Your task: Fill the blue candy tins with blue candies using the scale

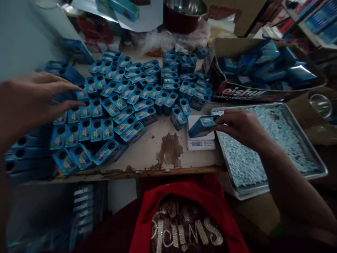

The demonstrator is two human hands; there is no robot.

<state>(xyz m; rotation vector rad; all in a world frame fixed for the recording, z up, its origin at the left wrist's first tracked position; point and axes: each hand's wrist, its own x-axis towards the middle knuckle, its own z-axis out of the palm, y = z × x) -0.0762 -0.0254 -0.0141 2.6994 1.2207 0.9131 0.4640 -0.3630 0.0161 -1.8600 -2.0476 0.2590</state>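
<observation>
My right hand (240,128) grips a small blue candy box (204,124) by its end, thumb and fingers closed on it. The box is tilted over a white digital scale (201,144); whether it touches the plate I cannot tell. At the left, my left hand (44,93) reaches over the rows of blue candy boxes (96,128), fingers and thumb apart beside one box (82,92). Most boxes stand upright with a dark round hole in the top. To the right of the scale lies a metal tray (229,168) of small pale blue and white candies (252,161).
Behind the tray stands an open carton (223,89) heaped with blue packs (260,66). A metal bowl (184,21) and clear plastic bags (158,44) are at the back. The worn wooden table edge (147,173) runs along the front.
</observation>
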